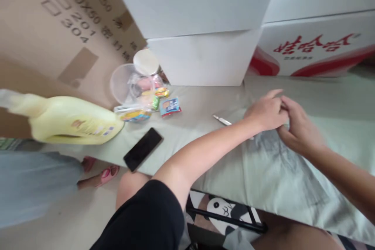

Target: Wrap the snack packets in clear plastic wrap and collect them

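On the right part of the cloth-covered surface (202, 105), my left hand (268, 111) and my right hand (303, 127) meet, fingertips together. Both are closed, fingers bent toward each other; whatever lies between them is hidden or too small to name. A slim white pen-like stick (222, 120) lies just left of my left hand, partly covered by my forearm. Beneath the hands the green-grey cloth is wrinkled.
A black phone (143, 149), a small blue snack packet (170, 106), a clear tub (121, 84) with wrapped snacks and a yellow jug (76, 120) stand or lie leftward. White boxes (202, 60) and a brown carton (58, 15) line the back. Another person's pink-slippered foot (107, 175) shows lower left.
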Available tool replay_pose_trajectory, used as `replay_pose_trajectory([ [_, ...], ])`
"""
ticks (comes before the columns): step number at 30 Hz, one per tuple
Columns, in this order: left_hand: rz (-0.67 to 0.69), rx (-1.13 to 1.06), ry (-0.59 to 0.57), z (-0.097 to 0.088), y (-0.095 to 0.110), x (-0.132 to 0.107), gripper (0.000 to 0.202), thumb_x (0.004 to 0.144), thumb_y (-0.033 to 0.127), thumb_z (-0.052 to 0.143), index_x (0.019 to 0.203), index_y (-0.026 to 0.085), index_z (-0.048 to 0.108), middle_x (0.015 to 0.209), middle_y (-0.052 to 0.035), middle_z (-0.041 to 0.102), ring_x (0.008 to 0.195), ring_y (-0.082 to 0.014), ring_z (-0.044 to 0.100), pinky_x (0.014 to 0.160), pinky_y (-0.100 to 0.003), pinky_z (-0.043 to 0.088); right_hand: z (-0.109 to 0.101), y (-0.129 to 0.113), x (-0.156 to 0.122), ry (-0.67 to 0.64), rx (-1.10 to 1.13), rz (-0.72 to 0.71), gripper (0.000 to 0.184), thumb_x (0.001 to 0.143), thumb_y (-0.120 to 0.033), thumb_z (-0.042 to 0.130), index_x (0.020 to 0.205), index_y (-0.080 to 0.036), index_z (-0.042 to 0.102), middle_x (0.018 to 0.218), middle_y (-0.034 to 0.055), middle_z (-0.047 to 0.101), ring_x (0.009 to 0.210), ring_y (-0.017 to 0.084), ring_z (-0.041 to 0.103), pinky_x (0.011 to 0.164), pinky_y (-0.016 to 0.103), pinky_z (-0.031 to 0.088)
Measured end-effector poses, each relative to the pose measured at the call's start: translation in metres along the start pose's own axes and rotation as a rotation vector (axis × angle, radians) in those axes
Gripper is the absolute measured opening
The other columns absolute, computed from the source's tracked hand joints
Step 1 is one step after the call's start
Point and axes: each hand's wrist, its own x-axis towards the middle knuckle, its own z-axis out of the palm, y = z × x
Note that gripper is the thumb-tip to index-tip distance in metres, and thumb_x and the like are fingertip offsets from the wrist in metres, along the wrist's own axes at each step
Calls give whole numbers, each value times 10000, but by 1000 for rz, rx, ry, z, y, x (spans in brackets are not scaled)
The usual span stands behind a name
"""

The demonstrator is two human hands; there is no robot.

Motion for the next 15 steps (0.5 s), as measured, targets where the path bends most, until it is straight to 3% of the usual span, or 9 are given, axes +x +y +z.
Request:
replay_pose_trajectory([
  [4,-328,-465,244,-64,-29,-107,255,892,192,527,1113,185,654,1235,-109,716,1208,-233,648,1082,-375,496,19,-97,44,-184,172,-225,530,896,-183,475,1420,-262,497,1380,165,635,1249,330,647,1001,511,556],
  [7,-501,-665,495,-90,-57,-177,179,865,165,516,993,215,630,1046,-56,729,993,-199,687,938,-339,532,42,-164,88,-272,254,-327,401,878,-162,405,1195,-249,635,1209,120,705,1113,302,688,962,511,559],
  [8,-528,-687,518,-93,-65,-194,116,859,173,525,913,219,616,940,-33,712,901,-186,673,877,-324,530,50,-185,105,-280,260,-324,362,884,-177,403,1141,-241,649,1163,118,715,1089,298,689,959,506,557],
  [11,-568,-735,444,-97,-82,-226,100,846,181,526,764,224,563,699,17,601,710,-158,588,732,-297,490,78,-244,162,-258,198,-255,322,894,-283,488,1172,-197,625,1142,132,720,1034,290,688,911,468,566],
  [13,-518,-749,351,-101,-88,-235,90,835,202,550,749,225,559,697,20,596,703,-156,572,718,-296,470,101,-278,207,-233,116,-228,436,861,-267,545,1282,-152,560,1247,152,683,1106,277,658,955,448,538],
  [15,-445,-767,271,-107,-92,-240,67,834,239,571,768,227,572,775,4,642,754,-162,592,743,-299,470,126,-305,253,-252,15,-168,451,922,-250,455,1335,-76,505,1307,183,634,1167,260,627,960,449,513],
])
